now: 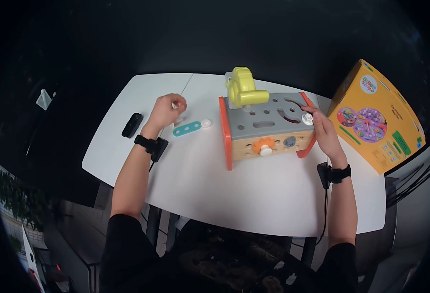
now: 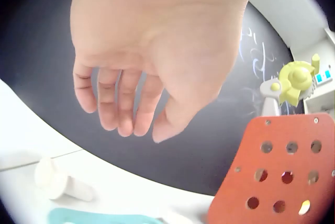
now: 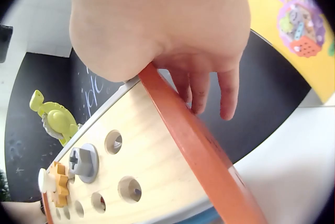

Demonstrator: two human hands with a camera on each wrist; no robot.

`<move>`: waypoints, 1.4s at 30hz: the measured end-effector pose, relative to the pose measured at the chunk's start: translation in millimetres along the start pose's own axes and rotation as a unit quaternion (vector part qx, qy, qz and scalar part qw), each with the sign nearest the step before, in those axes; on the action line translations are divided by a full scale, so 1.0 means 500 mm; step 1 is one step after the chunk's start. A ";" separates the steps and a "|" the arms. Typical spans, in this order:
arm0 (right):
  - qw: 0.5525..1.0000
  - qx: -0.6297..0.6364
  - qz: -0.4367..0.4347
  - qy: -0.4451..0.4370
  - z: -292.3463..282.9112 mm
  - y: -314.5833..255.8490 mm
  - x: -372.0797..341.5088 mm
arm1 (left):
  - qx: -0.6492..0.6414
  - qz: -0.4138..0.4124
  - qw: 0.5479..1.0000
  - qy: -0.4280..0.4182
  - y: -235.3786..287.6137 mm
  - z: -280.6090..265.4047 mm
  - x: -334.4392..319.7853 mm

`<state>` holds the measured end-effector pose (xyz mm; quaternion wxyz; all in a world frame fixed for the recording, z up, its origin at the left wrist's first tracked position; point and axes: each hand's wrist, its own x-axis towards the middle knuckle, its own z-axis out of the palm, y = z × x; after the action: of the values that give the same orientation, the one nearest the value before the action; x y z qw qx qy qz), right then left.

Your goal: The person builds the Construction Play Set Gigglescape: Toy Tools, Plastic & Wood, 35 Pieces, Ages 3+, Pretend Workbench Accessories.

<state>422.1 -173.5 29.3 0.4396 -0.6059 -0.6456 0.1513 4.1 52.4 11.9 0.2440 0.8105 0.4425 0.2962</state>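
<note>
Above the table my left hand (image 1: 167, 111) (image 2: 154, 46) hangs with loosely bent fingers, holding nothing. Beneath and beside it lie small white pieces (image 2: 68, 185) and a teal strip (image 1: 186, 128) with holes; a white round piece (image 1: 205, 123) is at the strip's right end. My right hand (image 1: 326, 136) (image 3: 167, 30) rests over the right end of the toy workbench (image 1: 254, 124), fingers extending past its orange side panel (image 3: 183, 130). Beside those fingers, a white knob (image 1: 307, 119) stands on the grey top; whether they touch it, I cannot tell.
A yellow toy saw (image 1: 243, 90) stands on the workbench's left part. An orange gear (image 1: 263, 144) and a grey bolt (image 3: 84, 163) are on its front. The yellow box (image 1: 371, 117) stands at the right, and a black object (image 1: 132, 125) lies at the left.
</note>
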 end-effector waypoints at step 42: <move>0.999 0.028 -0.007 0.023 -0.008 0.039 0.010 | -0.142 0.145 0.979 -0.023 0.153 0.116 -0.089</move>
<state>438.6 -165.9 19.4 0.4719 -0.5923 -0.6350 0.1527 68.8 -31.3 9.6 0.3215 0.8294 0.2682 0.3699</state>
